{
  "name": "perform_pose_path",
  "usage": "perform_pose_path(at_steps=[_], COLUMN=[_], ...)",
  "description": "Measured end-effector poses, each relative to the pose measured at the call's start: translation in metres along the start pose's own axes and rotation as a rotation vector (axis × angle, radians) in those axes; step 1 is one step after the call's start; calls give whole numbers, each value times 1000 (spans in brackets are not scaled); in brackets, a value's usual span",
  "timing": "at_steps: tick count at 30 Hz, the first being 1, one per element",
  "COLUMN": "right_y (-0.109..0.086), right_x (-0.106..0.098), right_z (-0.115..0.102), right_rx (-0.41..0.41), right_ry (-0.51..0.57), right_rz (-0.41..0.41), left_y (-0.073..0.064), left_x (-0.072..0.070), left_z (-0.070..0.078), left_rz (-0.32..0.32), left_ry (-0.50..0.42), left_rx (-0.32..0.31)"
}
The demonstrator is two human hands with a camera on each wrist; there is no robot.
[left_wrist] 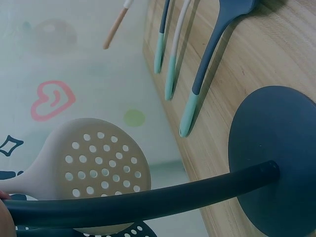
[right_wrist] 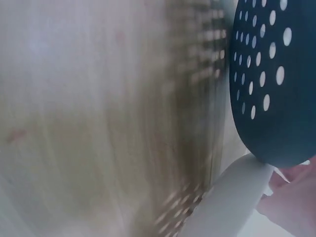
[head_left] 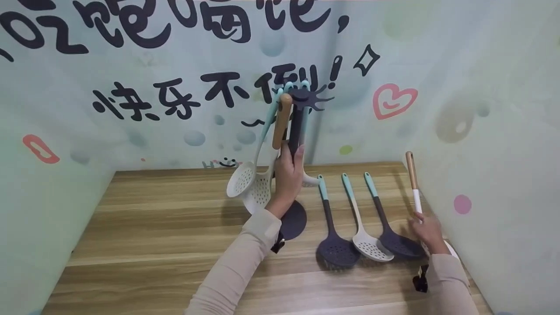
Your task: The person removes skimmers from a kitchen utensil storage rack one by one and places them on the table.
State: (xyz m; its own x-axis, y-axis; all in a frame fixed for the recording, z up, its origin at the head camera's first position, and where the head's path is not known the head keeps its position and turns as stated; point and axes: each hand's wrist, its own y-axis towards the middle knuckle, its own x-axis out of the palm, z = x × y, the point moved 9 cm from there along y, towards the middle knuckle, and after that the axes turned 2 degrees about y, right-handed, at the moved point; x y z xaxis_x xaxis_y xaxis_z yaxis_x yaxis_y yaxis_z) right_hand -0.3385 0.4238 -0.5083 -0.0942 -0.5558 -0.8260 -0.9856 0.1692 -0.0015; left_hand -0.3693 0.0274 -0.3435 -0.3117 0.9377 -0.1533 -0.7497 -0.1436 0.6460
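My left hand [head_left: 289, 173] grips the dark pole [left_wrist: 148, 200] of a utensil stand, whose round base [head_left: 294, 221] is below the wrist. Pale slotted skimmers [head_left: 241, 179] with mint handles hang from its spoked top [head_left: 306, 98], along with a utensil with a wooden handle [head_left: 282, 122]. At the right, my right hand [head_left: 428, 232] holds a kitchen utensil by its white shaft [head_left: 417, 200], below its wooden handle [head_left: 411, 168]. Its head is mostly behind my wrist. In the right wrist view, a dark perforated utensil head [right_wrist: 271, 84] is close to my fingers [right_wrist: 291, 197].
On the wooden table [head_left: 153, 236] between my hands lie a dark slotted skimmer [head_left: 337, 251], a pale slotted one [head_left: 372, 248] and a dark utensil [head_left: 400, 245], mint handles pointing away. A printed backdrop [head_left: 197, 131] rises behind the table and along both sides.
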Motion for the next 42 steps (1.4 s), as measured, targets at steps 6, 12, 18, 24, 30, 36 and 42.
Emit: perform_pose_path(at_steps=[6, 12, 18, 24, 30, 36, 42], right_y=[1, 3, 3, 5, 8, 9, 1], right_x=[16, 31, 31, 30, 25, 16, 24], right_z=[1, 1, -2, -9, -29, -59, -43], right_rx=[8, 95, 125, 102, 63, -36, 83], right_ry=[-118, -175, -196, -209, -255, -281, -260], right_rz=[-59, -139, -150, -168, -154, -121, -242], left_y=[1, 1, 1, 1, 1, 2, 1], left_x=[0, -1, -1, -2, -1, -2, -1], left_z=[0, 0, 0, 1, 1, -1, 1], left_rz=[3, 9, 0, 3, -5, -8, -5], left_ry=[-6, -2, 2, -5, -5, 1, 10], left_rx=[7, 11, 15, 23, 22, 5, 12])
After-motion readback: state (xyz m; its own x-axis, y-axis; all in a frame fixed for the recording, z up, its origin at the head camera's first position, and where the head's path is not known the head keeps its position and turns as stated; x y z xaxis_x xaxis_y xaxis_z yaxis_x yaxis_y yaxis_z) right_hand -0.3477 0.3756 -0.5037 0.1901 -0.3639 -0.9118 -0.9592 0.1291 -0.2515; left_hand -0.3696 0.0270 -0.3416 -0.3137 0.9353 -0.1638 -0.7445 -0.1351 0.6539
